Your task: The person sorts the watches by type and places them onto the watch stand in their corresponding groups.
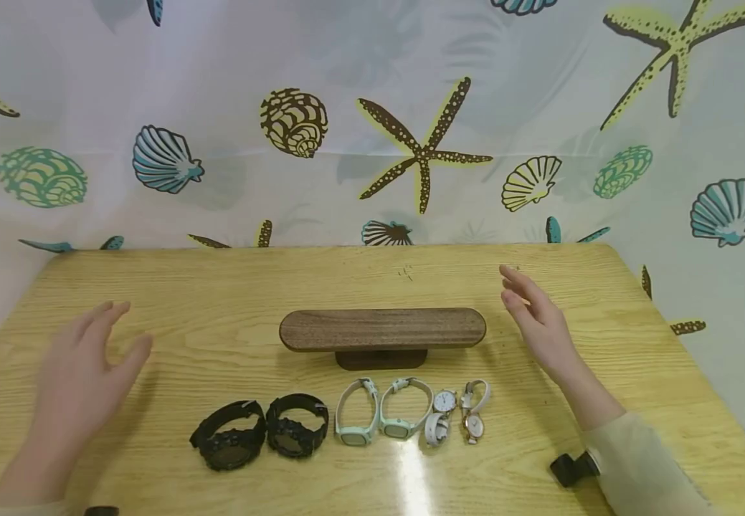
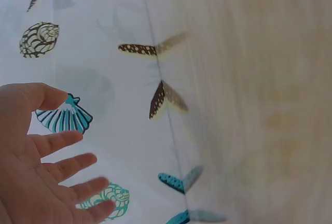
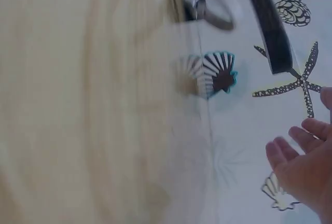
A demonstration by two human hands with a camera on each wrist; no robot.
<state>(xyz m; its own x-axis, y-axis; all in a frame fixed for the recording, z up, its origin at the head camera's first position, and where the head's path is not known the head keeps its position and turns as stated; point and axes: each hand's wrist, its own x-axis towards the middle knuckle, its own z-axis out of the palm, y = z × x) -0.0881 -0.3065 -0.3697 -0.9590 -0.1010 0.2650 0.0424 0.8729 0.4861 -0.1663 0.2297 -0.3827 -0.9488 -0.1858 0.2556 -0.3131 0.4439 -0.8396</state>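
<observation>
Over the left of the table my left hand (image 1: 82, 373) hovers with fingers spread, holding nothing. In the left wrist view its fingers are loosely extended. My right hand (image 1: 543, 326) is just right of a dark brown wooden stand (image 1: 381, 330), a long rounded bar on a short base. Its fingers are relaxed and hold nothing. In front of the stand lies a row of watches: two black ones (image 1: 230, 455) nearest my left hand, two pale mint ones (image 1: 354, 435) in the middle, and two small white-strapped ones (image 1: 474, 428) at the right, all with straps closed into loops.
The light wooden table (image 1: 185, 308) meets a white cloth (image 1: 217, 57) printed with shells and starfish behind it and at the sides. A black fitting (image 1: 566, 471) shows by the right sleeve.
</observation>
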